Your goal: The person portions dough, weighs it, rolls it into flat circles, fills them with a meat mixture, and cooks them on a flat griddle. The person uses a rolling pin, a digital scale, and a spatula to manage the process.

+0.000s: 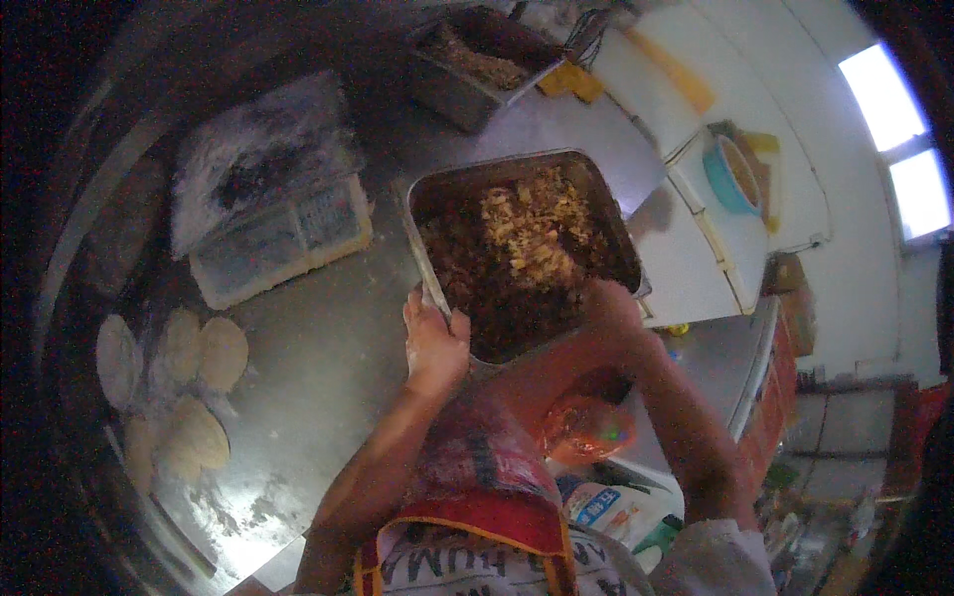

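A square metal pan (419, 242) is tilted before me, in the middle of the view. Dark brown crumbly filling (477, 276) covers much of its inside, with a heap of pale chopped pieces (540, 212) on top. My left hand (438, 339) grips the pan's near left edge, thumb over the rim. Over the pan's near right part is my right hand (613, 307), its fingers reaching down to the filling beside the pale pieces. Blur and the filling hide those fingertips, so I cannot tell whether they hold anything.
Flattened dough rounds (223, 354) lie on the floured metal worktop (313, 357) at left. Behind them stands a flour-dusted plastic box (279, 242). Another metal container (477, 74) is at the back; a teal bowl (730, 175) sits at right. An orange plastic bag (589, 432) is near my body.
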